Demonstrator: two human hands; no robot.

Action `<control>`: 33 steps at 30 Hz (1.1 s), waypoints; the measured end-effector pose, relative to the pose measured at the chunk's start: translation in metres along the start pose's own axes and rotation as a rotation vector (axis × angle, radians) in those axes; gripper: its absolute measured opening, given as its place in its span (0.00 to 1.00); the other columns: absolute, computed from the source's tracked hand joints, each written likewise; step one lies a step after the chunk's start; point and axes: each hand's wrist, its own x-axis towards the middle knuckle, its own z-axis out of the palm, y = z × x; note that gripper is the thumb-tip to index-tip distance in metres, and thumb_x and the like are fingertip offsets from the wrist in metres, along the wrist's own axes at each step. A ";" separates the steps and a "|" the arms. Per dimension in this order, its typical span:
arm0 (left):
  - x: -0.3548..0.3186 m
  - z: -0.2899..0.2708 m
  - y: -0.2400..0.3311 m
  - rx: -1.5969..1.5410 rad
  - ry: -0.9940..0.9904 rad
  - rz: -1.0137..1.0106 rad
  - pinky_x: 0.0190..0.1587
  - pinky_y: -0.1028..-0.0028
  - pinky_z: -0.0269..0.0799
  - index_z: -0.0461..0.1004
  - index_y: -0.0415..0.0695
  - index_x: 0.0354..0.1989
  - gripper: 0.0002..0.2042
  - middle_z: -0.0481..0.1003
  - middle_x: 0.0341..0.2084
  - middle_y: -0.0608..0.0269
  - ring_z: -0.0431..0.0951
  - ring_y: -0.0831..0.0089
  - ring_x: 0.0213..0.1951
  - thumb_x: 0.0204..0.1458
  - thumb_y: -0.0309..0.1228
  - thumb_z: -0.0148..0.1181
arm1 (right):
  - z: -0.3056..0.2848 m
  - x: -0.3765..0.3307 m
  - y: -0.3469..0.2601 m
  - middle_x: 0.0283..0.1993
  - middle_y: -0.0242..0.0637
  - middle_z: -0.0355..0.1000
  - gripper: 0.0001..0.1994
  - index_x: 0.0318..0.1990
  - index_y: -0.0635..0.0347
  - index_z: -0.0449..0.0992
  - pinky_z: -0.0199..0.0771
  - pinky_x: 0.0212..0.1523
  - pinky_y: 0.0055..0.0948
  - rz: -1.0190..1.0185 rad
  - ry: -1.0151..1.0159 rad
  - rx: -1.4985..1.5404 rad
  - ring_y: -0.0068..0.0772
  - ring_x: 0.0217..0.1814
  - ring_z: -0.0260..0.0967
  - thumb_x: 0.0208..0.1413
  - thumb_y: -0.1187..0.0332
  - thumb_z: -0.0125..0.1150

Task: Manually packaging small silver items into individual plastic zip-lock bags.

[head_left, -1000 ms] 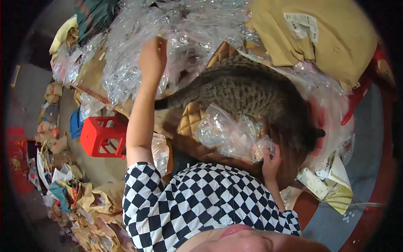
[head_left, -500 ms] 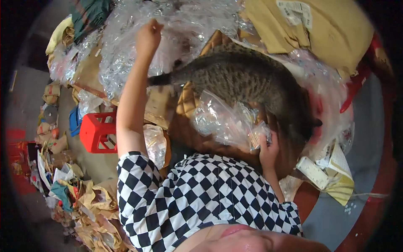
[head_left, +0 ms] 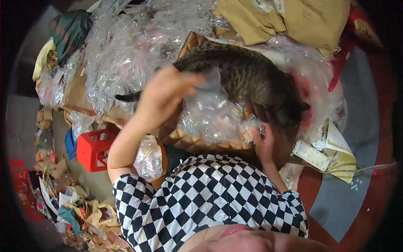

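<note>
Head view: one clear plastic bag point(head_left: 208, 115), likely light, limp and slippery, best held by a gathered edge, lies on quilted gold-brown padding point(head_left: 180, 140) beside a furry striped cat point(head_left: 247, 75); right hand point(head_left: 265, 143) pinches its right end; left hand point(head_left: 163, 95), near its top, is too blurred for me to tell spread from pinching.

Tabby cat point(head_left: 247, 75) — obstacle just beyond clear bag point(head_left: 208, 111)

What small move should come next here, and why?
Probably bring the left hand to the clear bag to steady it: that hand, blurred, is beside the bag's upper end, while the right hand is at the small packet by the bag's lower right.
</note>
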 end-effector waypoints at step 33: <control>-0.012 0.034 0.039 -0.296 -0.112 -0.130 0.51 0.65 0.68 0.79 0.43 0.35 0.11 0.70 0.48 0.54 0.71 0.56 0.48 0.44 0.17 0.57 | -0.018 0.109 -0.195 0.56 0.48 0.70 0.25 0.58 0.59 0.70 0.72 0.51 0.34 -0.720 -0.864 -0.365 0.45 0.52 0.72 0.49 0.70 0.62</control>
